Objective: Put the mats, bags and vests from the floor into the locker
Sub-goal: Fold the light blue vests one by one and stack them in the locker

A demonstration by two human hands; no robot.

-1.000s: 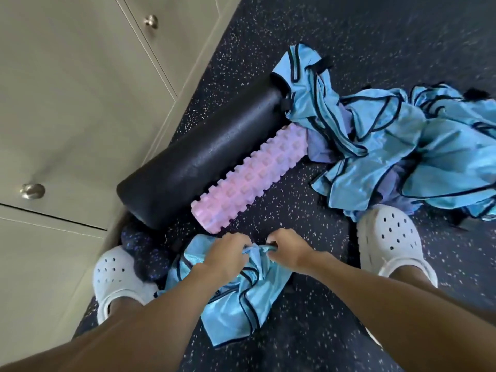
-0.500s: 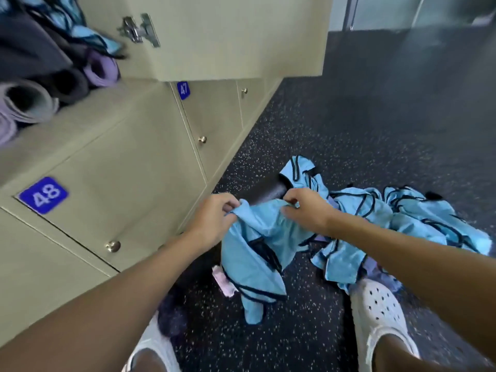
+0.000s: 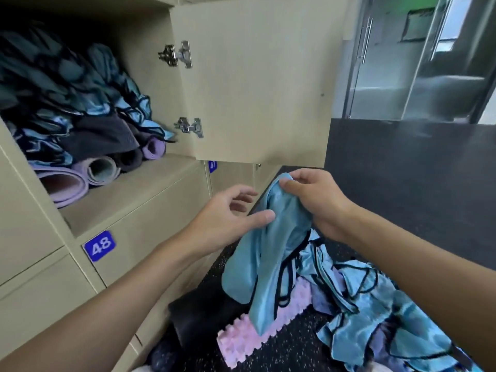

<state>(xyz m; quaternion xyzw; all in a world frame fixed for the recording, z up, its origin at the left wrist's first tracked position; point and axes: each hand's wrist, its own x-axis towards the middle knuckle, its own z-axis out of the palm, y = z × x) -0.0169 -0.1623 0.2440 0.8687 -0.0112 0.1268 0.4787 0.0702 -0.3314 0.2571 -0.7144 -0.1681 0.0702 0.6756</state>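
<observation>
A light-blue vest with black trim (image 3: 268,253) hangs from my right hand (image 3: 314,200), which pinches its top at chest height. My left hand (image 3: 228,216) is beside it with fingers spread, its thumb just touching the cloth. The open locker (image 3: 128,194) at upper left holds rolled purple mats (image 3: 80,175), a dark mat and a heap of blue vests (image 3: 67,89). More blue vests (image 3: 389,312) lie in a pile on the floor at lower right.
The locker door (image 3: 257,84) stands open, right above my hands. A pink ridged foam roller (image 3: 249,336) and a black foam roller (image 3: 198,318) lie on the speckled dark floor below the vest. Closed lockers numbered 48 (image 3: 100,246) and 47 sit beneath. Glass doors stand at the far right.
I have risen from the floor, lifting the vest up toward the open locker. My left hand has let go of the cloth and spread; my right hand still holds it.
</observation>
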